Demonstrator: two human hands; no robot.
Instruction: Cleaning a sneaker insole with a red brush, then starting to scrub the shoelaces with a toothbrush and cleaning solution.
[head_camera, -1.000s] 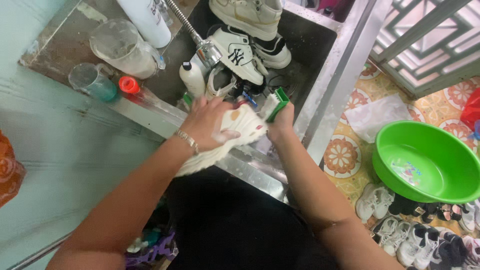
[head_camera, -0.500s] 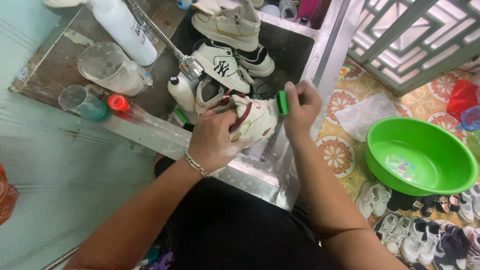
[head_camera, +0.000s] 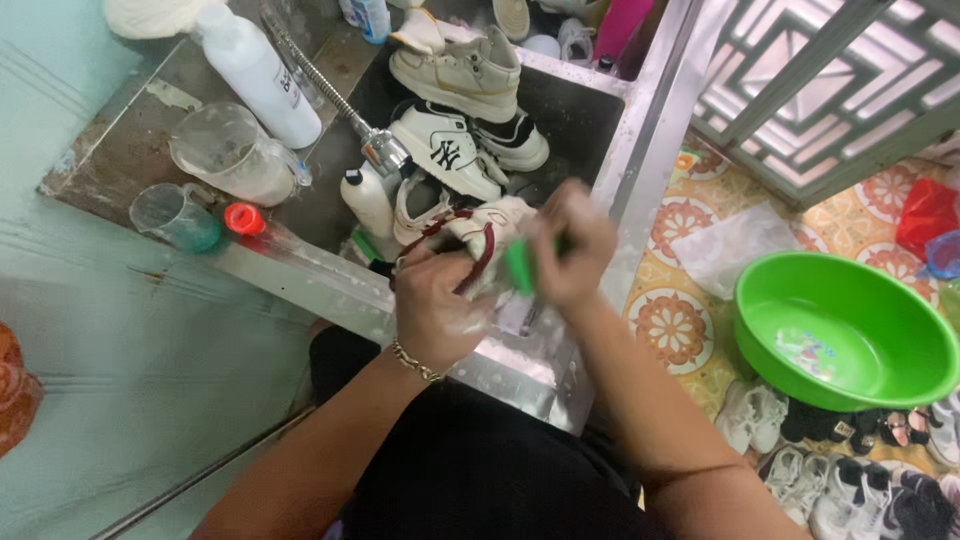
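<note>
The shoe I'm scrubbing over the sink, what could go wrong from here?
1. The shoe is held in the soapy left hand over the sink's front rim; it could slip, or drip onto the dark clothing below.
2. The right hand works a green brush fast enough to blur, so it might skid onto the left fingers.
3. The small white bottle stands close by; a stray elbow or the shoe could tip it.

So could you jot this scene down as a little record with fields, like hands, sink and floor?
left hand: grips a cream shoe with dark red trim
right hand: closed on a green brush, pressed to that shoe
sink: metal, holding more sneakers
counter: white bottle, two clear jugs
floor: green basin, small shoes
</note>
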